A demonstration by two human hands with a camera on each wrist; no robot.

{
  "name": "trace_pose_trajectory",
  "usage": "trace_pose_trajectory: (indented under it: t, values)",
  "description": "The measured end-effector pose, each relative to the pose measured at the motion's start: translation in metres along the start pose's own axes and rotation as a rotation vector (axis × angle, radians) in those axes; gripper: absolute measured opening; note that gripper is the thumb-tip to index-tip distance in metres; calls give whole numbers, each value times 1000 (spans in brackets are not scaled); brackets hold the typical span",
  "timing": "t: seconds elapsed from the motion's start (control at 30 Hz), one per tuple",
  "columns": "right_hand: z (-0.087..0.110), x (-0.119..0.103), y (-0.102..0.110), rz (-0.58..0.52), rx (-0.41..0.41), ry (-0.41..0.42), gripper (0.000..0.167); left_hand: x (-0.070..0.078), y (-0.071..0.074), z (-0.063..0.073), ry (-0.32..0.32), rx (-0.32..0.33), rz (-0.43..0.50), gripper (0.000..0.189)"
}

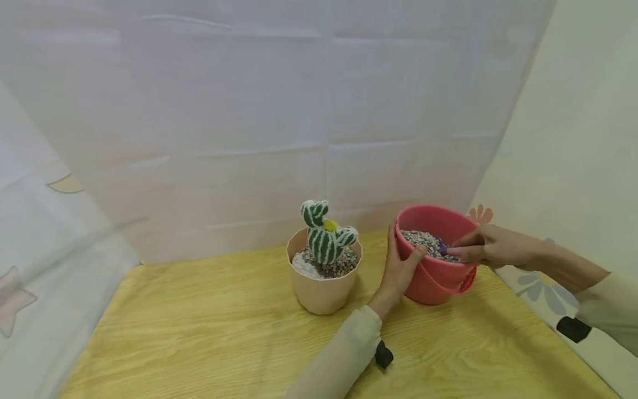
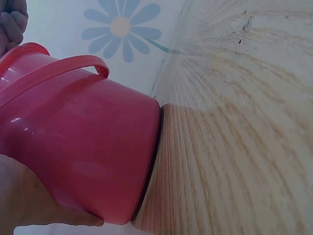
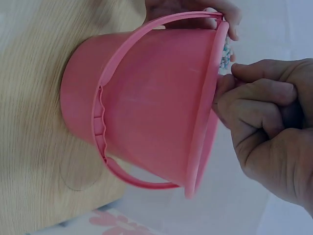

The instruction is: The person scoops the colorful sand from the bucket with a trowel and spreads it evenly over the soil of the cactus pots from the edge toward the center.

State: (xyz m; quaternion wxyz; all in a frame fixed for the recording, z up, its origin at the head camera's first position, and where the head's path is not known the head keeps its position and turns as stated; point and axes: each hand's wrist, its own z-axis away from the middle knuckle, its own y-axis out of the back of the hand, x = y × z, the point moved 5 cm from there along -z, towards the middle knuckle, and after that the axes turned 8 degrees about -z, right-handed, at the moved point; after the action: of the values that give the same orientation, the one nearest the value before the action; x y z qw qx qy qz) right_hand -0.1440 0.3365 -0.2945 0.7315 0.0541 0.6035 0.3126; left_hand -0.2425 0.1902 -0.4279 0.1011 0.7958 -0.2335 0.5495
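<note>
- we see the pink bucket [image 1: 446, 272] standing on the wood-grained worktop [image 1: 199, 332]; it serves as our landmark below.
- we see grey, multicoloured gravel [image 1: 421, 238] inside the bucket, lying below its rim.
- our left hand [image 1: 399, 271] is on the left side of the bucket, its grip spread wide around the wall, with the thumb over the near rim; it has hold of the bucket.
- our right hand [image 1: 490, 246] reaches over the right side of the bucket's rim, its fingers curled; this grip is nearly closed and pinches a small purple item [image 1: 442, 246].
- we find that purple item inside the bucket, partly in the gravel; most of it is hidden, so we cannot tell its full shape.
- we see the bucket's handle [image 3: 99, 117] folded down against the outside of the bucket, on the side nearer to us.
- to the left of the bucket, near it but apart, we have a beige pot [image 1: 321, 296] standing on the worktop.
- in that pot, left of the bucket, a green and white cactus [image 1: 323, 245] stands upright with a yellow flower [image 1: 330, 225], pebbles [image 1: 346, 263] and some white material [image 1: 305, 267] around its base.
- behind the bucket we see a pale, creased cloth [image 1: 249, 111].
</note>
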Motion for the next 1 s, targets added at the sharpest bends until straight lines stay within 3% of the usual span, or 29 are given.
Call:
trace_pose_trajectory:
  t: [0.23,0.43,0.73,1.0]
  values:
    - [-5,9,7,-234,-67,-38,47,2,2,-2,-2,10,-27,85]
    - [-3,23,8,-385,-24,-90,52,0,1,0,10,18,-39,85]
    - [4,35,4,-558,-60,6,50,-1,1,4,47,28,-39,85]
    - [7,32,2,-588,-44,109,46,2,3,4,43,33,-61,85]
